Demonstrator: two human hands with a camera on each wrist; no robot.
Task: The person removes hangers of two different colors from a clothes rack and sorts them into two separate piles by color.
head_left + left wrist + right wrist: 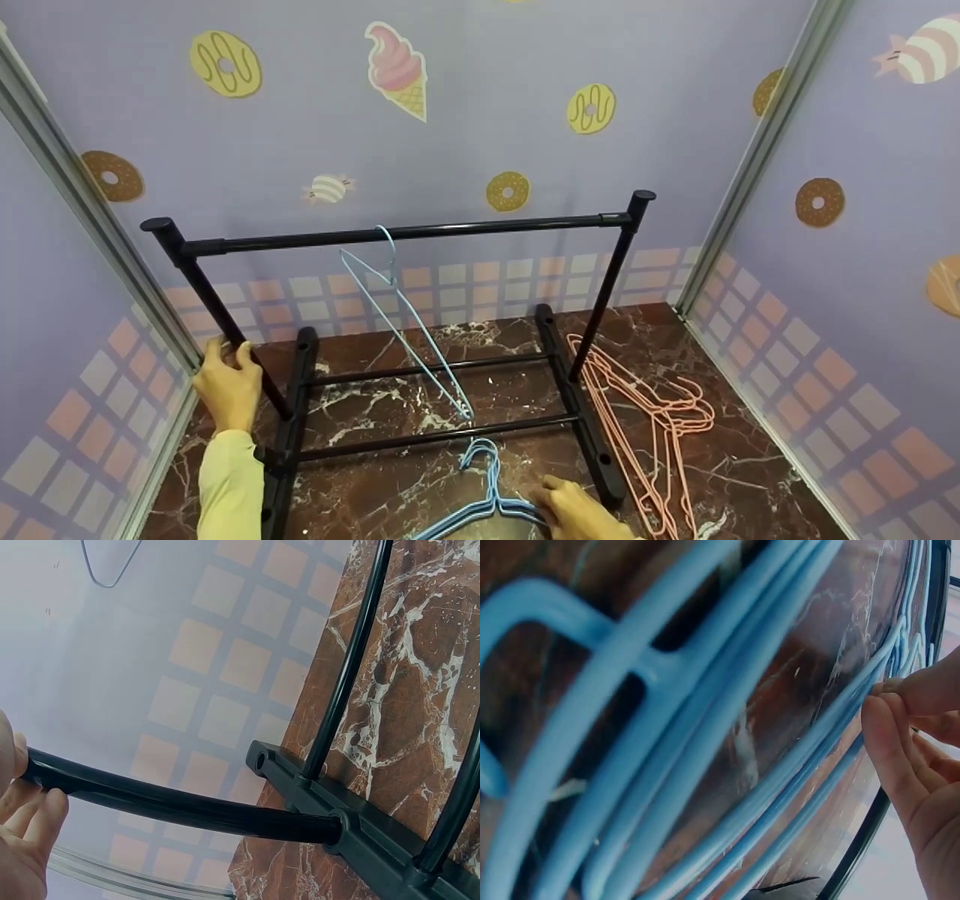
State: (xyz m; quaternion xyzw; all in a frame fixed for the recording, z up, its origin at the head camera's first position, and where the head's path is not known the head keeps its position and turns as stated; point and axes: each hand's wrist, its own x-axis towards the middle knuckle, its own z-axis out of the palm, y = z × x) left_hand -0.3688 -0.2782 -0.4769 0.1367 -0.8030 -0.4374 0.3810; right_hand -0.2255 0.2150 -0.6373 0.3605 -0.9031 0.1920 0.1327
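Observation:
A black garment rack (465, 229) stands on the marbled surface. My left hand (229, 386) holds its left post (215, 307), with thumb and fingers around the tube in the left wrist view. One light blue hanger (392, 256) hangs by its hook from the top rail, left of the middle. Several blue hangers (493, 484) lie bunched together in front of the rack, hooks pointing toward it. On their right arm my right hand (577, 514) pinches the wires between thumb and fingers, as the right wrist view shows. Their lower part is cut off in the head view.
Several salmon-pink hangers (660, 411) lie in a pile just right of the rack's right foot (600, 450). Patterned panels (480, 112) close in the back and both sides, with metal strips (739, 187) at the corners. Two lower bars (442, 435) join the rack's feet.

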